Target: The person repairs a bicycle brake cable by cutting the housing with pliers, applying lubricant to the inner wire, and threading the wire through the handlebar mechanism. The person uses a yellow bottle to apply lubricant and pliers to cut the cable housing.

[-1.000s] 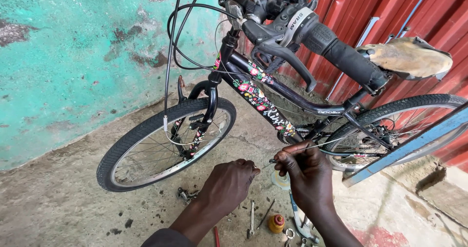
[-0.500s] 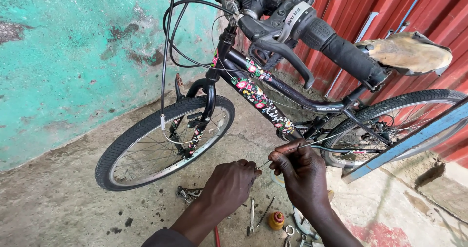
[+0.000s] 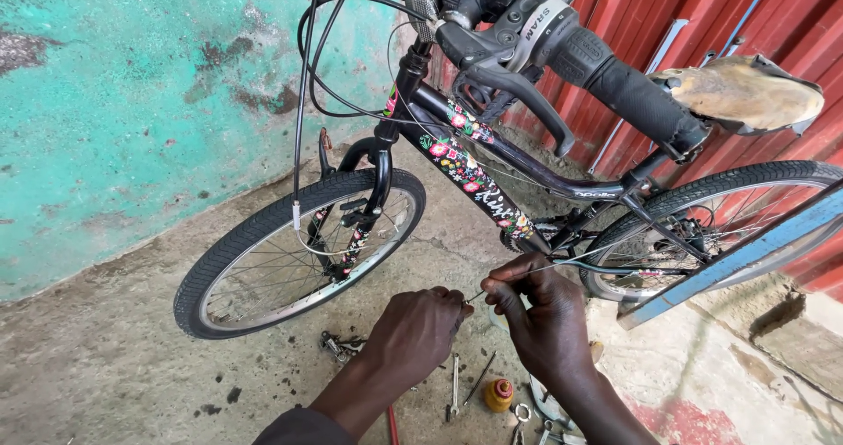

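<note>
Pinching thin cable btwn both hands, running up-right.

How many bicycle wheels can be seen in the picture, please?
2. The front wheel stands at left beside the turquoise wall. The rear wheel is at right before the red metal wall, partly hidden behind a blue bar.

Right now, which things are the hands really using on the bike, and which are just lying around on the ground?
In use:
left hand
right hand
thin steel cable pinched between both
black bicycle it runs toward

Lying about:
small orange bottle
brake part
slim metal tools
ring spanner
</note>
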